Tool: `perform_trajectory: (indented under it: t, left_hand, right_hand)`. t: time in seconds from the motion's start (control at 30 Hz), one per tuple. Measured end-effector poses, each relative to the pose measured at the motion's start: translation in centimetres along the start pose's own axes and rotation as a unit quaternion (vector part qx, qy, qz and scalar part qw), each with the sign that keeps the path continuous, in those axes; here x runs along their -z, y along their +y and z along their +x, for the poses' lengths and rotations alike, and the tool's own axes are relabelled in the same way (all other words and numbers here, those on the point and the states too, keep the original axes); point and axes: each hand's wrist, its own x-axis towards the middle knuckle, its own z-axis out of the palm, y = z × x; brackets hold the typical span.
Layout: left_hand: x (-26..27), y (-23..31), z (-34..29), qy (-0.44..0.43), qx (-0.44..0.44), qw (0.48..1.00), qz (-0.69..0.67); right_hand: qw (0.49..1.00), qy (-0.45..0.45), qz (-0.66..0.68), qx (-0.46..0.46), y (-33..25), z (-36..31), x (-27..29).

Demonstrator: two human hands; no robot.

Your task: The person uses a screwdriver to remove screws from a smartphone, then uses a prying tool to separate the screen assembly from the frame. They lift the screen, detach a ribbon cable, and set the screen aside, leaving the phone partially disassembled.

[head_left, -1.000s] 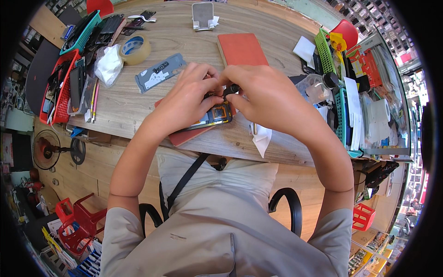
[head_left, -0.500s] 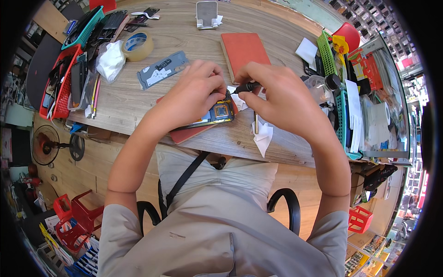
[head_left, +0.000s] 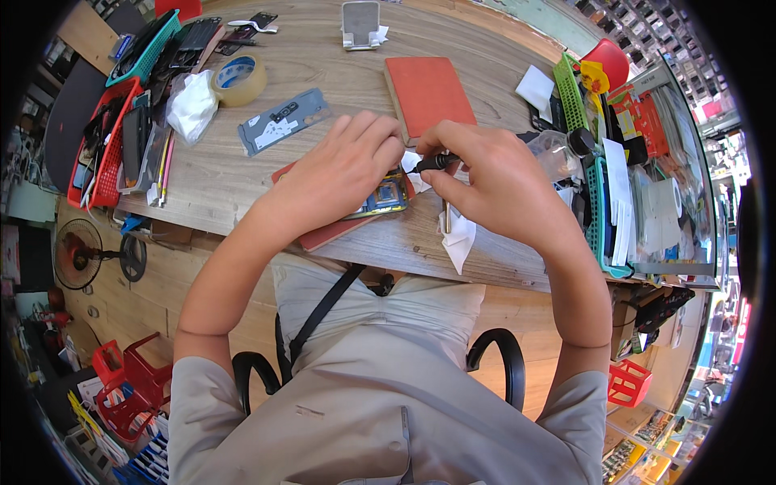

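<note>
An opened phone (head_left: 388,196), its inner board bare, lies near the table's front edge on a red notebook (head_left: 339,234). My left hand (head_left: 343,166) bends over the phone and covers much of it. Its fingers are curled, and their tips and the thumb are hidden from view. In my right hand (head_left: 493,174) is a black screwdriver (head_left: 436,162), gripped between thumb and fingers, its tip pointing left toward the left fingertips. Under that hand lie a thin metal tool (head_left: 447,217) and a crumpled white tissue (head_left: 459,242).
A grey phone back cover (head_left: 284,121) lies beyond my left hand, with a tape roll (head_left: 240,81) behind it. Another red notebook (head_left: 431,97) lies ahead. Baskets, one red (head_left: 105,153) and one green (head_left: 571,93), crowd both sides. A phone stand (head_left: 360,26) is at the back.
My left hand has shifted slightly right over the phone, and its thumb no longer shows. The screwdriver's tip has dropped and moved slightly right, off the phone's corner.
</note>
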Motion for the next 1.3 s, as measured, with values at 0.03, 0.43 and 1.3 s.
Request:
perform_trajectory:
  t: [0.03, 0.43, 1.3]
  left_hand:
    - [-0.2, -0.4, 0.0, 0.006, 0.005, 0.999, -0.033]
    - [1.6, -10.6, -8.3, 0.088, 0.246, 0.965, 0.013]
    - [-0.8, -12.6, -11.7, 0.145, 0.286, 0.947, 0.003]
  right_hand:
    - [1.000, -0.002, 0.000, 0.000, 0.0, 0.1, 0.0]
    - [1.000, -0.001, 0.022, 0.005, -0.7, 3.0, -2.8]
    - [0.985, -0.088, -0.149, 0.017, -3.8, 8.2, -3.0]
